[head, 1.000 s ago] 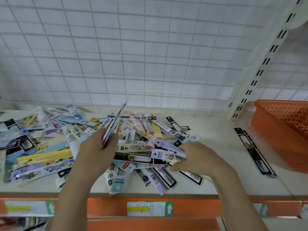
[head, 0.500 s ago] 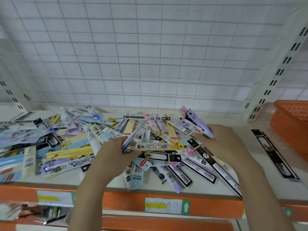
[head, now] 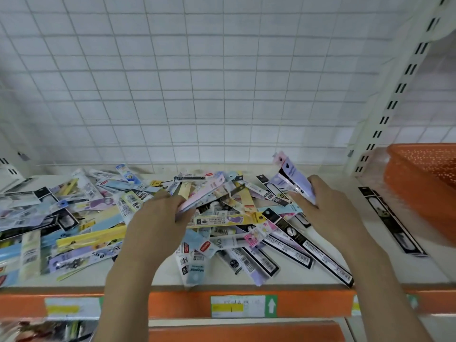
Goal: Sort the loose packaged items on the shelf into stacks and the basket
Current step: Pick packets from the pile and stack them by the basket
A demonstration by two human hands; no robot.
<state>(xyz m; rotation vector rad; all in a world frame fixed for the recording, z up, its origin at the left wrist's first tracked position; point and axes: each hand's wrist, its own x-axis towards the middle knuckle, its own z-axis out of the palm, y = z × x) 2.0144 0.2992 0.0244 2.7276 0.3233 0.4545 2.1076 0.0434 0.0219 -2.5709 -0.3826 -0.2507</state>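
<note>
A big heap of loose flat packets covers the left and middle of the cream shelf. My left hand grips a small bundle of pink and purple packets that slants up to the right over the heap. My right hand holds a few lilac and pink packets upright above the heap's right side. The orange basket stands at the far right, apart from both hands.
One long black packet lies alone between the heap and the basket. A white wire grid backs the shelf, and a slotted upright stands beside the basket. An orange price rail runs along the front edge.
My right hand lifted its packets out of the heap and carried them up and to the right. My left hand lowered its bundle from upright to a slant.
</note>
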